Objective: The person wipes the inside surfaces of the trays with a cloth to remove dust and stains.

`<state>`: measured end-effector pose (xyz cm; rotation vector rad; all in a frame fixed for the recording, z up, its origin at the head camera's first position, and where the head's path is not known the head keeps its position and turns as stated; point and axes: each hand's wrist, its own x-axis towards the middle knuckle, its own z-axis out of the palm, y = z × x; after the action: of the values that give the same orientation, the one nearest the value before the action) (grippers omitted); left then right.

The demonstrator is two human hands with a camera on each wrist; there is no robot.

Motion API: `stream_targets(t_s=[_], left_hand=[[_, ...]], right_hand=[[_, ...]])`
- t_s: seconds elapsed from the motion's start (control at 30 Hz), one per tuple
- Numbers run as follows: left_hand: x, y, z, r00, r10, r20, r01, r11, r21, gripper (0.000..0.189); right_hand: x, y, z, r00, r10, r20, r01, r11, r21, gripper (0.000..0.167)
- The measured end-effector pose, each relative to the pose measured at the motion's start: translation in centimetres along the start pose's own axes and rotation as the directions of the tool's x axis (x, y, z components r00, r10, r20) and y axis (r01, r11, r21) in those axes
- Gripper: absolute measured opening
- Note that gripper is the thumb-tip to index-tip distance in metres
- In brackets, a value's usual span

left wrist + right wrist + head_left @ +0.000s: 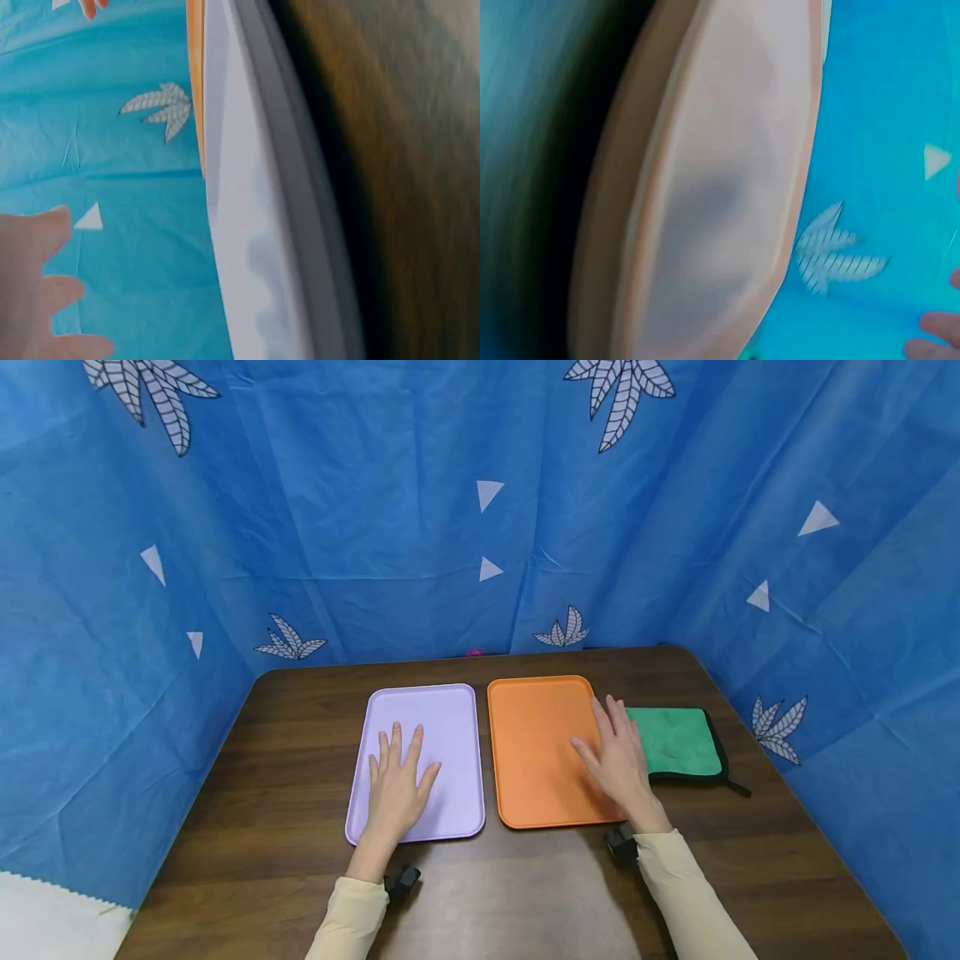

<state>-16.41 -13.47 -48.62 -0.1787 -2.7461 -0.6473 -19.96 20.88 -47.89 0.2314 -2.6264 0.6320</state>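
Observation:
A lilac tray (457,760) lies on the brown table, and my left hand (393,793) is over it with fingers straight and spread. In the left wrist view the fingers (64,292) stand apart from the tray's surface, holding nothing. To the right lies an orange tray (532,752). My right hand (618,760) hovers over its right edge, thumb held away from the straight fingers. Only some fingertips (937,326) show at the edge of the right wrist view, with the orange tray's rim (649,225) close to that camera.
Right of the orange tray lies a green cloth pad (678,742) with black edging and a loop, partly behind my right hand. A blue patterned curtain (405,527) surrounds the wooden table (277,793) at the back and sides. White material (52,918) shows at lower left.

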Motion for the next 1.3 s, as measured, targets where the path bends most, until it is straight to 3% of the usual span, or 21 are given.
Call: stream_targets(t_s=[0.13, 0.27, 0.4, 0.5, 0.63, 0.77, 1.03, 1.3], left_hand=[[0.2, 1.0, 0.9, 0.997, 0.018, -0.078, -0.028, 0.991, -0.129, 0.059], [0.6, 2.0, 1.8, 0.993, 0.02, -0.116, -0.045, 0.976, -0.215, 0.056], [0.8, 3.3, 2.4, 0.994, 0.039, -0.104, -0.065, 0.962, -0.265, 0.056], [0.8, 4.3, 3.0, 0.994, 0.059, -0.094, -0.084, 0.952, -0.295, 0.056], [0.9, 5.7, 3.7, 0.991, 0.077, -0.109, -0.109, 0.938, -0.329, 0.054], [0.8, 7.3, 4.4, 0.988, 0.071, -0.134, -0.117, 0.92, -0.375, 0.053], [0.8, 9.8, 6.3, 0.99, 0.014, -0.137, -0.079, 0.874, -0.48, 0.047], [1.0, 10.5, 8.5, 0.985, -0.083, -0.15, -0.001, 0.872, -0.489, 0.041]], right_hand=[[0.3, 3.4, -1.0, 0.99, 0.11, -0.083, -0.101, 0.989, 0.105, 0.068], [0.7, 7.1, -1.9, 0.979, 0.178, -0.101, -0.16, 0.973, 0.167, 0.062], [1.1, 10.1, -2.7, 0.968, 0.246, -0.042, -0.239, 0.962, 0.131, 0.062], [1.3, 11.4, -3.1, 0.947, 0.318, 0.049, -0.321, 0.944, 0.075, 0.068], [1.5, 12.4, -3.0, 0.91, 0.379, 0.172, -0.386, 0.923, 0.008, 0.077], [1.7, 13.0, -2.4, 0.89, 0.39, 0.235, -0.39, 0.92, -0.049, 0.081], [1.3, 13.6, -1.4, 0.88, 0.415, 0.232, -0.407, 0.91, -0.084, 0.086], [1.2, 13.4, -0.8, 0.862, 0.456, 0.224, -0.442, 0.89, -0.11, 0.089]])
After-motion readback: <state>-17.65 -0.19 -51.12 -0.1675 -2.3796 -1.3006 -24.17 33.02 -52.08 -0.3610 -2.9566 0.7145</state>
